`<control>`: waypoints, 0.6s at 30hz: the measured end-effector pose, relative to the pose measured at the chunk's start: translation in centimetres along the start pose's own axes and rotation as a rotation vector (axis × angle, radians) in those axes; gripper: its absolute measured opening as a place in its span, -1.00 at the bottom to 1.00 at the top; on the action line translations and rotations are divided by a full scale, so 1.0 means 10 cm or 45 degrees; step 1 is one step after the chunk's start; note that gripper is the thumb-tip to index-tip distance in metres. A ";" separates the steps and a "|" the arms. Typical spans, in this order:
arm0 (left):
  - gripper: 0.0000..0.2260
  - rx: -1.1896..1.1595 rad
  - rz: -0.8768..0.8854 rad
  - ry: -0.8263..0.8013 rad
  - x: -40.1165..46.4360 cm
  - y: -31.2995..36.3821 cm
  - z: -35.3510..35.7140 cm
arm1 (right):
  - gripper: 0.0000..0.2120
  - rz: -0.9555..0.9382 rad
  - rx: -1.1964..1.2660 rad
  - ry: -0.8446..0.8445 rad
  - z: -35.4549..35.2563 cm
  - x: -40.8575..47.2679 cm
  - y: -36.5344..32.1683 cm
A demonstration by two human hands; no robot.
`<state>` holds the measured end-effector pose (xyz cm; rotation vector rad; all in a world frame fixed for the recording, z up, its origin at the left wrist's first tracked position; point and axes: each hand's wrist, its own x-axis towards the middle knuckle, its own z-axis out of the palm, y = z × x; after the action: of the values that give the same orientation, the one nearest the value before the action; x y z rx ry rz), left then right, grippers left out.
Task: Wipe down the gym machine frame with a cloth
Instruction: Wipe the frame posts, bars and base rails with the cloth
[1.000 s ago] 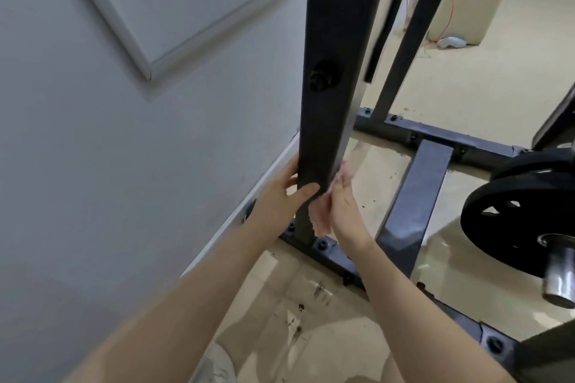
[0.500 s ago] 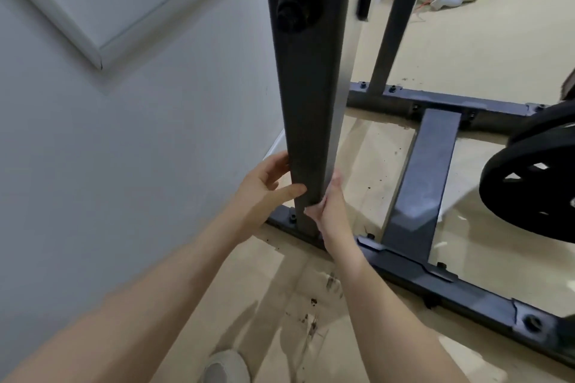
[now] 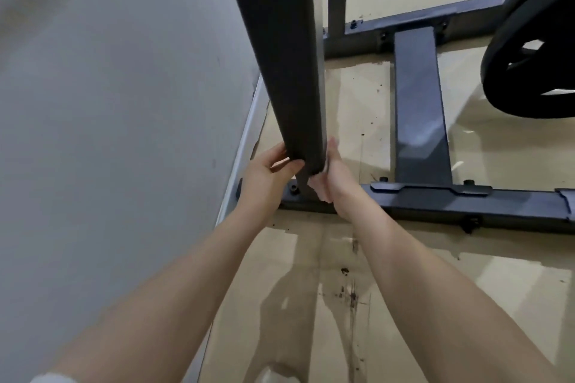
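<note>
I'm looking down along the dark upright post (image 3: 289,71) of the gym machine frame, which stands close to the grey wall (image 3: 109,102) and meets the base rail (image 3: 451,202) near the floor. My left hand (image 3: 264,176) grips the post low down from the wall side, thumb curled across its near face and the fingers wrapped behind it. My right hand (image 3: 334,174) is pressed against the opposite side of the post at about the same height, fingers pointing up along the metal. A small pale scrap of cloth (image 3: 320,191) shows under that palm, pinched between the hand and the post; most of it is hidden, so I cannot tell how it is folded. Both hands sit just above the bolted foot of the post. A cross bar (image 3: 418,109) runs from the base rail back to a second rail, and a black weight plate (image 3: 529,40) hangs at the right edge. The beige floor (image 3: 311,274) carries dark specks and streaks between my forearms
</note>
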<state>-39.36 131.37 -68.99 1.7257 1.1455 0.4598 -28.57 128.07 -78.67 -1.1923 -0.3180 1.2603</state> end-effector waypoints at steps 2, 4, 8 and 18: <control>-0.68 -0.020 0.025 -0.039 0.01 -0.02 -0.03 | -0.50 -0.139 -0.016 0.116 0.19 -0.23 -0.17; -0.68 -0.040 0.039 -0.046 0.02 -0.03 -0.05 | -0.44 -0.290 0.030 0.209 0.16 -0.18 -0.01; -0.65 -0.023 0.053 -0.035 0.05 -0.05 -0.05 | -0.42 0.142 0.021 0.306 -0.01 -0.08 0.27; -0.54 -0.059 0.092 -0.401 0.14 -0.69 -0.36 | -0.62 0.037 -0.542 0.615 0.11 -0.52 0.86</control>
<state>-44.64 134.93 -73.63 1.7311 0.8432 0.2442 -35.99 122.86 -83.18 -1.8248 -0.2130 0.9096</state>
